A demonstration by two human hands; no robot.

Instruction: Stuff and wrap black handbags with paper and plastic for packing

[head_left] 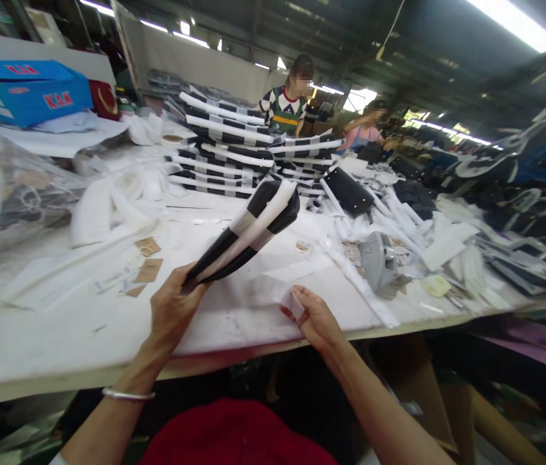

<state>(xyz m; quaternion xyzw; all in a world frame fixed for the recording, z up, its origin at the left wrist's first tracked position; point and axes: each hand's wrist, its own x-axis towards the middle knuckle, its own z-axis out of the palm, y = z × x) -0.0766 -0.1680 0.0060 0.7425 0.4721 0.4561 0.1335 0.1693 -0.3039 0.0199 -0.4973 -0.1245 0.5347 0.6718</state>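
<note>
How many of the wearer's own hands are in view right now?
2: the left hand, left of centre, grips the black item with white padding; the right hand, right of centre, pinches a thin whitish sheet.

A slim black bundle with a white strip and grey band (247,231) slants up from the left hand (176,303); the right hand (317,321) pinches a thin translucent sheet (297,306).

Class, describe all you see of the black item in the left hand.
The black item looks smooth and leathery, with a soft-looking white strip lengthwise between its dark sides and a pale band across the middle. It is held tilted above the table, far end raised, near end gripped by the left hand.
</note>
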